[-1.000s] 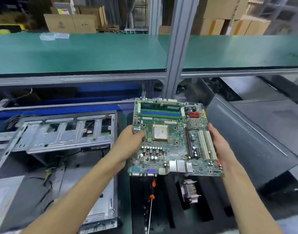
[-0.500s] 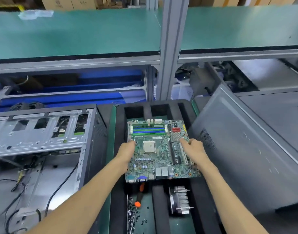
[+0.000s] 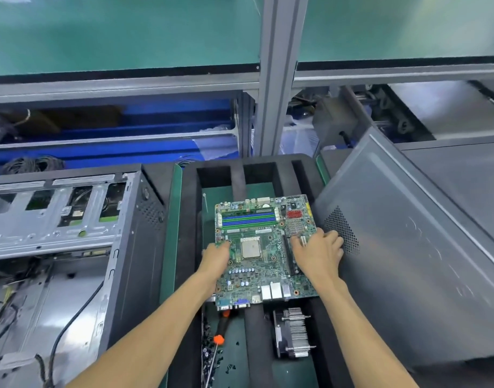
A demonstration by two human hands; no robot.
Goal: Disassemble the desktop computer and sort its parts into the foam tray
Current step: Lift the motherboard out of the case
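Over tray: motherboard (image 3: 264, 250), flat above the foam tray (image 3: 187, 247) big slot.
L hand (image 3: 215, 260): grips board's left edge (thumb on top).
R hand (image 3: 318, 254): fingers spread flat on right side.
Nearby: heatsink (image 3: 293, 333), screwdriver (image 3: 222, 327), open case (image 3: 72, 247) left.

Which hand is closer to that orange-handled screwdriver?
Left. The left hand grips the motherboard's edge just above the screwdriver; the right hand rests on its far side.
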